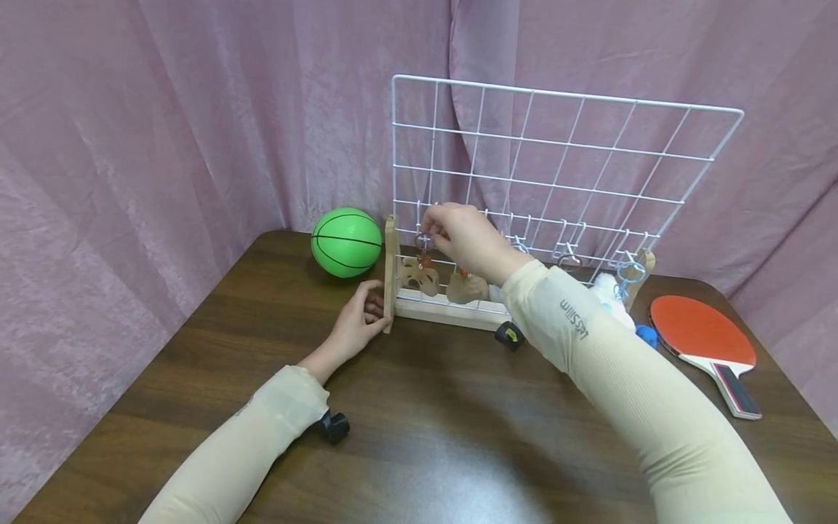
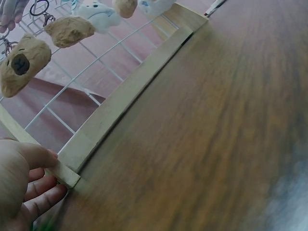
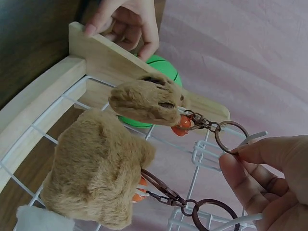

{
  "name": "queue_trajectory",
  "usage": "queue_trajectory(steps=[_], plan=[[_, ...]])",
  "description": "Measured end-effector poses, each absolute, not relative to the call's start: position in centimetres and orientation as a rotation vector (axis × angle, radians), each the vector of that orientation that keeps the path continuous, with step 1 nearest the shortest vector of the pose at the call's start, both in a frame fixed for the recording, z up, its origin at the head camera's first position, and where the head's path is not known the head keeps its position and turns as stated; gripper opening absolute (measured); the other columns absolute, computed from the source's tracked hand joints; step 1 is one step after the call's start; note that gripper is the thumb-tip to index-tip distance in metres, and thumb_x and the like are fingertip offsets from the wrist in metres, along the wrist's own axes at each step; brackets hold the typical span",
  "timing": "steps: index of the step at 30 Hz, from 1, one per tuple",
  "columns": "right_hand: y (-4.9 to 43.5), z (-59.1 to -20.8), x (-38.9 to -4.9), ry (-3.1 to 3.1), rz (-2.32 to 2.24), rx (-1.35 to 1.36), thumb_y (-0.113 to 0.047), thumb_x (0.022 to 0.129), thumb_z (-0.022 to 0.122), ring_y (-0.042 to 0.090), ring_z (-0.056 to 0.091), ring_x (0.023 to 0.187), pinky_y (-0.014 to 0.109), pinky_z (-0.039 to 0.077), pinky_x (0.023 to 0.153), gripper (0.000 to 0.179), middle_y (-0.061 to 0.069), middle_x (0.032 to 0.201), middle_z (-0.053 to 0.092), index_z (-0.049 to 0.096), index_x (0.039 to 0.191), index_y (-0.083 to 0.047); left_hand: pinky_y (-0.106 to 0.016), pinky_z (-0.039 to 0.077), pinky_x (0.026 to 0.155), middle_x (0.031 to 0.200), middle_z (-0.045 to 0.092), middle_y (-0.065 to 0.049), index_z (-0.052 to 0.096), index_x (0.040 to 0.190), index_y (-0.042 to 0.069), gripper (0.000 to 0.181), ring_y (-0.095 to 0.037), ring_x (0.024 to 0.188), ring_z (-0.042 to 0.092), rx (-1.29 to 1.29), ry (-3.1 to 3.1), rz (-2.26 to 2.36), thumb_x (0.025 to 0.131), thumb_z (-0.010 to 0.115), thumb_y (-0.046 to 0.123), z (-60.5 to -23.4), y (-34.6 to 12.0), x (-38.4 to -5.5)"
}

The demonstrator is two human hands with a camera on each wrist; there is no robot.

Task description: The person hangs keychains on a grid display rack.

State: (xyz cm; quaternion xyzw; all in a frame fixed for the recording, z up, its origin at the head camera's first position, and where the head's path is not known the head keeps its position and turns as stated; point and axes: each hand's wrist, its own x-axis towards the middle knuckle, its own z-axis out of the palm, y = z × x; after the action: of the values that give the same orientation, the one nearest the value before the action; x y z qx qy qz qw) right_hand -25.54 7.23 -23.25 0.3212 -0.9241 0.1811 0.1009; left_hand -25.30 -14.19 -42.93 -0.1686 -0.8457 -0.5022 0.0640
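A white wire grid rack (image 1: 532, 90) stands in a wooden base, with plush keychains hanging from its hooks. My left hand (image 1: 356, 324) holds the lower part of the left wooden end post (image 1: 390, 269), thumb on one side and fingers on the other. Up at the leftmost hook, my right hand (image 1: 468, 240) pinches a bronze key ring (image 3: 217, 139) between thumb and finger. From that ring hangs a brown plush keychain (image 3: 144, 102) with an orange bead. Beside it a second brown plush (image 3: 96, 168) hangs from its own hook; the ring is by the hook's tip.
A green ball (image 1: 346, 242) sits behind the left post. To the right lie a red table tennis paddle (image 1: 703, 331) and a blue ball (image 1: 647, 335). White plush keychains (image 1: 612, 295) hang at the rack's right end. Pink curtains surround the wooden table (image 1: 419, 437).
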Motion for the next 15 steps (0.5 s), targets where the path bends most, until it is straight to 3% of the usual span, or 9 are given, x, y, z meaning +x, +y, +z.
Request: queue_trajectory(steps=[15], plan=[[7.78, -22.57, -24.76, -2.722, 0.605, 0.923, -0.001, 0.091, 0.056, 0.023, 0.062, 0.097, 0.031, 0.053, 0.09, 0.021, 0.012, 0.104, 0.065, 0.063, 0.111, -0.001, -0.036, 0.057, 0.08, 0.107, 0.058, -0.022, 0.037, 0.136, 0.004, 0.063, -0.032, 0.094, 0.063, -0.511, -2.537, -1.52, 0.082, 0.069, -0.005, -42.92, -14.18, -25.24]])
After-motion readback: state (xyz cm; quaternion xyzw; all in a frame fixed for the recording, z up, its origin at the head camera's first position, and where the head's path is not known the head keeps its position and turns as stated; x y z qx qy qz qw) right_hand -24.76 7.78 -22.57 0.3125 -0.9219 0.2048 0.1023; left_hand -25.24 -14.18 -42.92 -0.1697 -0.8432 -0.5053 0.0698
